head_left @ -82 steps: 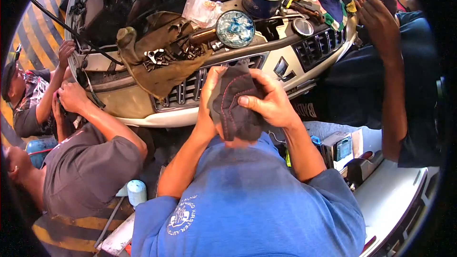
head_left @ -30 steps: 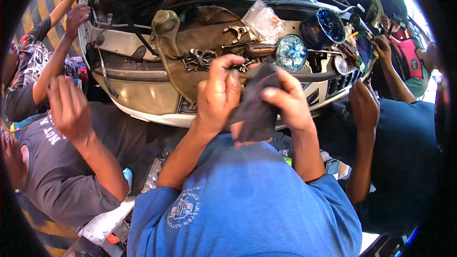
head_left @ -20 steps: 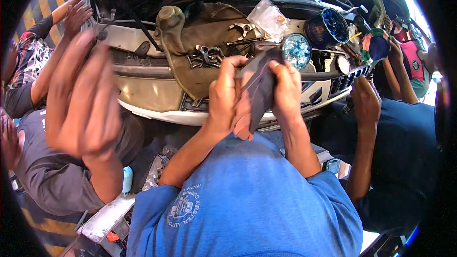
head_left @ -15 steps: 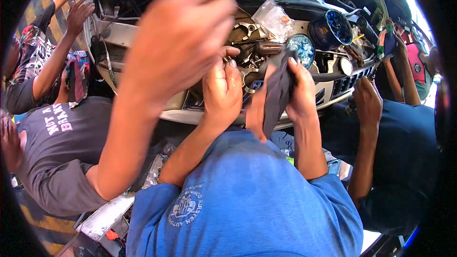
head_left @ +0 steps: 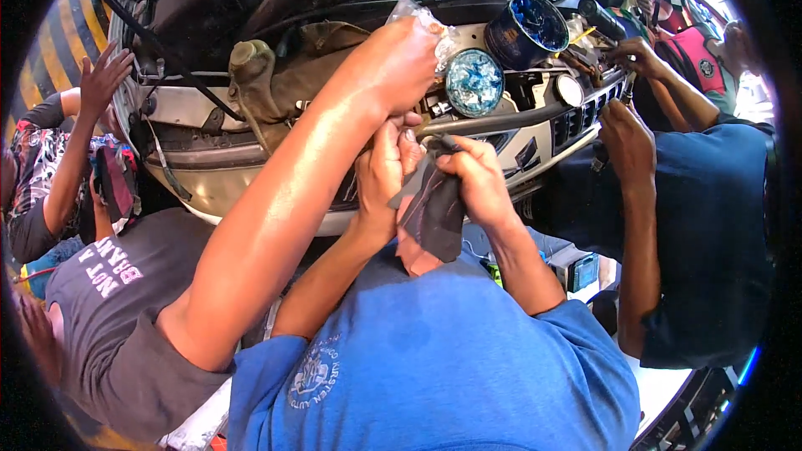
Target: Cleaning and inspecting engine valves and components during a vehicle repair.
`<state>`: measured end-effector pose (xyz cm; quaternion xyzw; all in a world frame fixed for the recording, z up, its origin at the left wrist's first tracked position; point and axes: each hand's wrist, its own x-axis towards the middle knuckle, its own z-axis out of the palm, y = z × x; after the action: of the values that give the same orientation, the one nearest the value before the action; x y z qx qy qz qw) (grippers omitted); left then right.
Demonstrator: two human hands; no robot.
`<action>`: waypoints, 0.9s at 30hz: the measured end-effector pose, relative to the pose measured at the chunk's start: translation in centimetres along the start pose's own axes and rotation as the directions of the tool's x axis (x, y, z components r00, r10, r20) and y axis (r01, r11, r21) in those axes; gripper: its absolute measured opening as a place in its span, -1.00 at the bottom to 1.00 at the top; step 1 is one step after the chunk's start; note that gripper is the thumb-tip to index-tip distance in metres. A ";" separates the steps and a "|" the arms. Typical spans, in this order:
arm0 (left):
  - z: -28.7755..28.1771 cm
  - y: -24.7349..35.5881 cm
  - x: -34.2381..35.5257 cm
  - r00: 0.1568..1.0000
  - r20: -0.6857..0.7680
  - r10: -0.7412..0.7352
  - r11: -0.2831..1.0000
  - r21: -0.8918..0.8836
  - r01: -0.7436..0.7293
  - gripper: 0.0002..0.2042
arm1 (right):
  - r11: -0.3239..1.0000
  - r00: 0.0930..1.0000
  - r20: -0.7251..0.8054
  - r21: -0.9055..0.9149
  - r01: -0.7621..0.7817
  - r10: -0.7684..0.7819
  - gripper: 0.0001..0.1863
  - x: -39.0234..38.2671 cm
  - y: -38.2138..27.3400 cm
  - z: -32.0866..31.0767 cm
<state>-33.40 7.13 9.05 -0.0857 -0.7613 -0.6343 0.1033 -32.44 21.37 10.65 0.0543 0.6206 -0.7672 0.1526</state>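
Note:
My right hand is closed on the upper part of a crumpled dark cloth, which has an orange-pink side and hangs down in front of my blue shirt. Close beside it, my left hand has its fingers curled and its thumb bent over them. The cloth's upper left edge meets that hand. Whatever the left fingers hold is hidden. Just above my left hand, a co-worker's hand from the left touches a clear plastic bag on the car front.
A round tub of clear and blue grease and a dark can of blue grease stand on the car front. Co-workers crowd both sides; one forearm crosses over my left arm. A brown plastic reservoir sits behind.
The co-worker's raised hand has come down and right onto the plastic bag. My right hand has brought the cloth leftward against my left hand. The whole view has shifted slightly.

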 end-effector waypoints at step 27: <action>3.7 1.2 -0.9 0.961 0.265 0.078 0.985 -0.171 -0.033 -0.64 | 0.646 0.996 0.032 0.763 0.029 -0.083 -0.68 -2.1 2.4 -3.6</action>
<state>-32.43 10.99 9.31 -0.2012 -0.7103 -0.6745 0.0089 -30.09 24.77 8.13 0.0695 0.2375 -0.9624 0.1117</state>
